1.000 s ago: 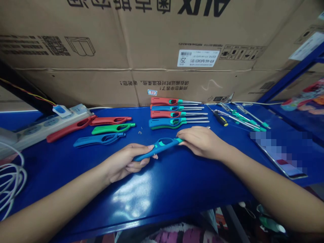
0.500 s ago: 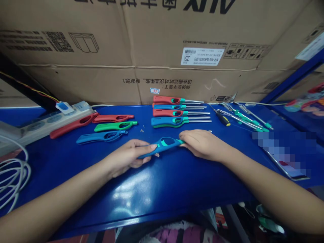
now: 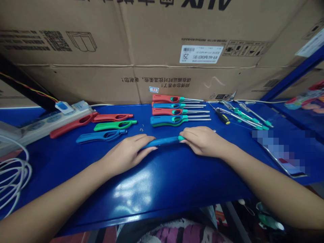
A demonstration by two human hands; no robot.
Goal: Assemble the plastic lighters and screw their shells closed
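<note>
Blue, glossy tabletop (image 3: 182, 182): I observe a bright reflection (image 3: 135, 189) near its front edge. Printed cardboard (image 3: 101, 79) forms the upright backdrop; a power strip (image 3: 34, 129) lies at left rear, a screwdriver (image 3: 223, 116) at right rear. The left hand (image 3: 130, 151) is closed around one end of the blue lighter (image 3: 165, 141); the right hand (image 3: 204, 142) grips the opposite end, at the teal collar (image 3: 180, 138). On my remote view, this lighter spans the gap between both hands, before a row of lighters (image 3: 164, 111).

Glossy blue table (image 3: 192, 182), light glare (image 3: 134, 190) toward the front. Big cardboard box (image 3: 157, 40) stands behind it, printing (image 3: 162, 81) upside down. Blue post (image 3: 293, 78) slants at right.
</note>
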